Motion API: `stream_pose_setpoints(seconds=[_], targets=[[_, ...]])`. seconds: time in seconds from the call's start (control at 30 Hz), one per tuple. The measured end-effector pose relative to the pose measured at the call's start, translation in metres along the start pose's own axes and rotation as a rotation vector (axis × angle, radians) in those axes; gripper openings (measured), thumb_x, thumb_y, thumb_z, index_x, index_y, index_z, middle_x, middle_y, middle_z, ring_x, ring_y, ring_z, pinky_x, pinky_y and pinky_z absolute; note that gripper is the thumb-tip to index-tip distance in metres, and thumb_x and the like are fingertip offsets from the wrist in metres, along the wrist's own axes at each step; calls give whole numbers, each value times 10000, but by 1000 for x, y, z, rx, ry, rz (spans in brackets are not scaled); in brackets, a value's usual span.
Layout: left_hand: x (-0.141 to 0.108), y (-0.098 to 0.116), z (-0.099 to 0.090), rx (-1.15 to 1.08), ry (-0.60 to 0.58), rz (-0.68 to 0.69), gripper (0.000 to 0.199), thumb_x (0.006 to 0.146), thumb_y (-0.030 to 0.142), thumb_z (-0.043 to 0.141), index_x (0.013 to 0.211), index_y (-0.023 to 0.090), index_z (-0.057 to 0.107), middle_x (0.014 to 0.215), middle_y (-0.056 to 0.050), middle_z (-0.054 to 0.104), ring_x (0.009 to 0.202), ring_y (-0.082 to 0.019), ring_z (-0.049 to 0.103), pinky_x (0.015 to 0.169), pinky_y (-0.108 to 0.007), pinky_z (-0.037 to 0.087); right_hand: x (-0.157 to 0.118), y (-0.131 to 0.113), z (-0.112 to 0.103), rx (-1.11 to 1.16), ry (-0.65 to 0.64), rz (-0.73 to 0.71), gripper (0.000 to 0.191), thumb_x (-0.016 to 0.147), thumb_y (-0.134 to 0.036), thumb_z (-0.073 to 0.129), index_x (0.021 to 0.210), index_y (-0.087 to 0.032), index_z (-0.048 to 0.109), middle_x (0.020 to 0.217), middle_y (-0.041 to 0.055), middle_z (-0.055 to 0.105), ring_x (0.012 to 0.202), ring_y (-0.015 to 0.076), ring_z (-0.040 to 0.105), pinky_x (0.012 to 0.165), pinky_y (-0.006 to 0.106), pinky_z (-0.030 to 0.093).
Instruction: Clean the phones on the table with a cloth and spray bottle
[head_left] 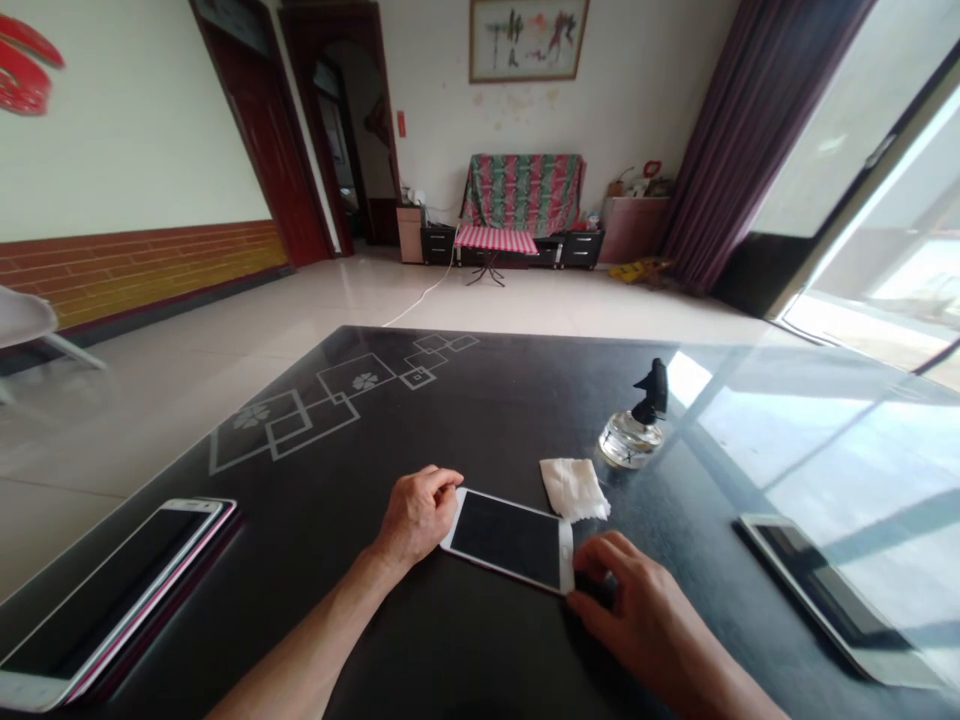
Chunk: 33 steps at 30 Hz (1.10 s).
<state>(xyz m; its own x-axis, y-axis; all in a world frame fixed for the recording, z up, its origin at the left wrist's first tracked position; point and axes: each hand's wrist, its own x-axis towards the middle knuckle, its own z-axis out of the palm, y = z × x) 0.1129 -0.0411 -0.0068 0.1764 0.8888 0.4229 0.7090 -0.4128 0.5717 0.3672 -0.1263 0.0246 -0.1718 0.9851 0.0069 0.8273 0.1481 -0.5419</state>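
A white phone (507,540) with a dark screen lies face up on the black table (420,450). My left hand (421,512), its fingers curled together, holds the phone's left end. At the other end, my right hand (634,590) has thumb and fingers around the right edge, with a gap between them. Just behind the phone's right end is a folded white tissue (574,488). A clear spray bottle (631,438) with a black trigger head stands upright behind the tissue.
Stacked phones or tablets (112,590) lie at the table's left edge. Another white device (832,595) lies at the right. Beyond the table are a small pink-striped table (495,239), a cloth-covered object (523,192) and a white chair (30,318) at far left.
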Motion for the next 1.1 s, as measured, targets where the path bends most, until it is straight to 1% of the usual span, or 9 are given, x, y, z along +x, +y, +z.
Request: stream_pose_setpoints(seconds=[0.2, 0.33, 0.43, 0.5, 0.57, 0.63, 0.8, 0.9, 1.1], targets=[[-2, 2, -1, 36, -112, 78, 399, 753, 9, 414, 930, 202, 715, 984, -25, 701, 893, -161, 669, 837, -242, 496, -1, -2, 8, 54, 20, -31, 135, 667, -169, 573, 796, -211, 575, 909, 35, 593, 742, 161, 582, 690, 266, 462], [-2, 6, -5, 40, -205, 113, 388, 770, 32, 408, 915, 196, 728, 909, -24, 697, 832, -158, 667, 792, -241, 493, 0, 3, 8, 27, 19, -38, 126, 666, -159, 576, 785, -203, 572, 916, 45, 578, 724, 160, 566, 681, 276, 452], [0, 15, -14, 11, -343, 134, 342, 764, 61, 450, 858, 206, 745, 798, 0, 686, 711, -134, 648, 693, -215, 477, 0, 9, 1, -11, 0, -48, 128, 660, -133, 568, 771, -195, 576, 875, 39, 574, 712, 154, 557, 664, 266, 438], [1, 23, -22, -17, -477, 148, 259, 774, 132, 513, 832, 219, 749, 753, 17, 663, 637, -119, 620, 616, -201, 454, 1, 13, -4, -34, -15, -61, 129, 657, -114, 557, 757, -193, 578, 849, 32, 576, 708, 149, 556, 658, 256, 428], [1, 32, -30, -8, -597, 117, 166, 769, 315, 619, 835, 226, 743, 763, 17, 631, 610, -124, 598, 543, -201, 429, 1, 15, -7, -42, -23, -77, 123, 660, -110, 554, 747, -193, 580, 834, 25, 579, 705, 144, 557, 653, 247, 423], [-2, 41, -37, 61, -656, 106, 307, 666, 486, 711, 836, 232, 728, 806, 4, 606, 662, -156, 599, 528, -212, 422, 2, 16, -9, -37, -20, -92, 114, 662, -116, 557, 741, -193, 585, 831, 20, 583, 705, 141, 559, 652, 241, 422], [-17, 63, -41, 236, -682, 138, 675, 423, 607, 799, 947, 203, 665, 966, -57, 565, 922, -291, 580, 759, -306, 476, 3, 17, -10, 1, -12, -100, 91, 655, -128, 572, 713, -193, 601, 809, 12, 584, 697, 138, 560, 642, 235, 429], [-22, 69, -38, 280, -702, 116, 683, 388, 547, 828, 944, 202, 631, 1026, -70, 531, 1012, -324, 547, 818, -338, 476, 3, 19, -9, 10, -15, -112, 93, 653, -125, 564, 702, -193, 605, 797, 10, 584, 689, 138, 560, 637, 234, 427], [-23, 67, -33, 248, -720, 172, 571, 452, 451, 805, 932, 207, 614, 994, -53, 515, 944, -283, 553, 783, -322, 488, 3, 16, -9, 7, -18, -84, 108, 645, -118, 555, 705, -197, 598, 795, 8, 588, 678, 134, 546, 630, 231, 410]])
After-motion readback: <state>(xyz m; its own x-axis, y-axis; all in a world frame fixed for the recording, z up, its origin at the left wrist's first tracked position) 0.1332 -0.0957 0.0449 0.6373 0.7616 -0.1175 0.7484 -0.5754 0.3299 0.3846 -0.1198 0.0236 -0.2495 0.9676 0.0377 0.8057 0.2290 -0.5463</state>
